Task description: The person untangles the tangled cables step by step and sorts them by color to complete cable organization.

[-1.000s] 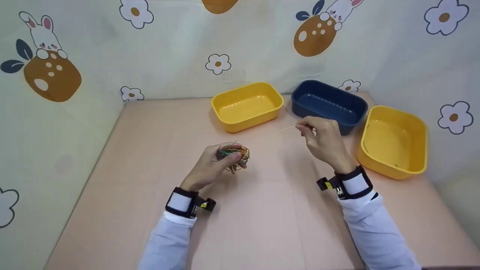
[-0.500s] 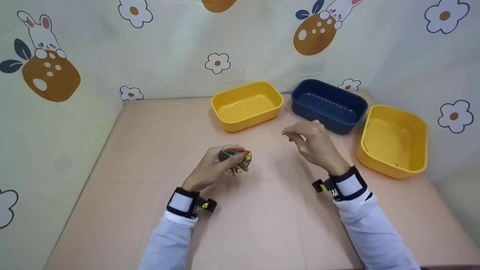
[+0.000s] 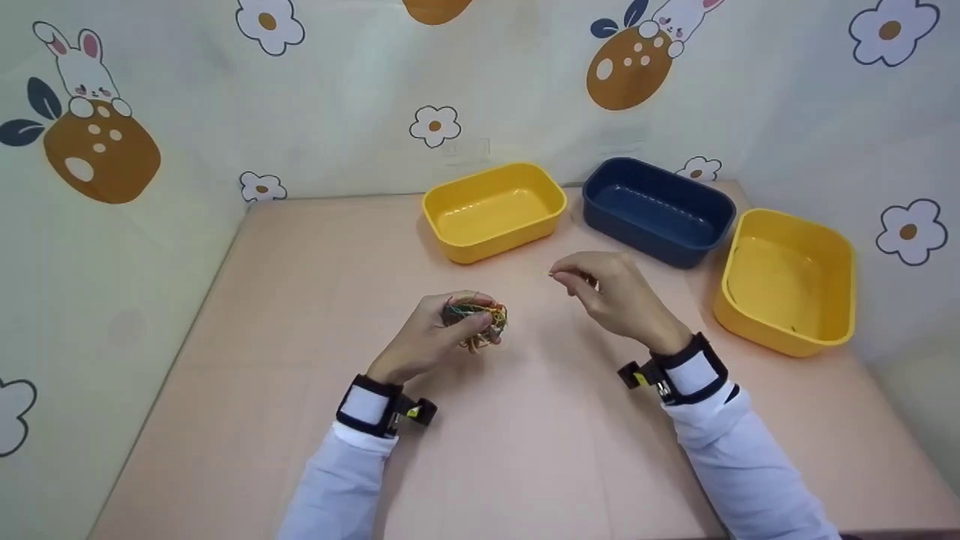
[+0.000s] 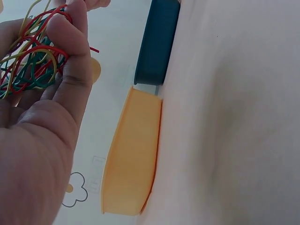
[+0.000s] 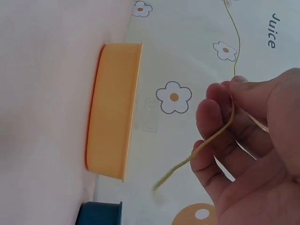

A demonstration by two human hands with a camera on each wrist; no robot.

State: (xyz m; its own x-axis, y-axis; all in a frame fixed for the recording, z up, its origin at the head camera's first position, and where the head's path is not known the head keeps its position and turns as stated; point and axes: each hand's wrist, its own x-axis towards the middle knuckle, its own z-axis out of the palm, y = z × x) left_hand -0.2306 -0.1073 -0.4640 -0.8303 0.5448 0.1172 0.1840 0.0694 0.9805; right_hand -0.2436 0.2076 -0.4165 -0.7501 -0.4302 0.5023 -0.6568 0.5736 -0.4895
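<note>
My left hand (image 3: 420, 337) holds a tangle of thin coloured strings (image 4: 35, 61) above the table, thumb across the top. Red, green and yellow strands loop over one another between the fingers. To its right, my right hand (image 3: 619, 300) is raised, thumb and forefinger pinching a single yellow string (image 5: 178, 165). In the right wrist view, one end of that string hangs past the fingers, and the other part runs up to the top of the frame. From the head view the string is too thin to make out. A gap separates the two hands.
A yellow bin (image 3: 510, 241) stands at the back of the table (image 3: 300, 420), with a navy blue bin (image 3: 634, 231) right of it. Farther right is another yellow bin (image 3: 765, 326), holding a few small dark bits. Patterned walls close off the back and sides.
My right hand has moved left and toward me, nearer the left hand, still pinching the yellow string. The left hand with the tangle has shifted slightly right.
</note>
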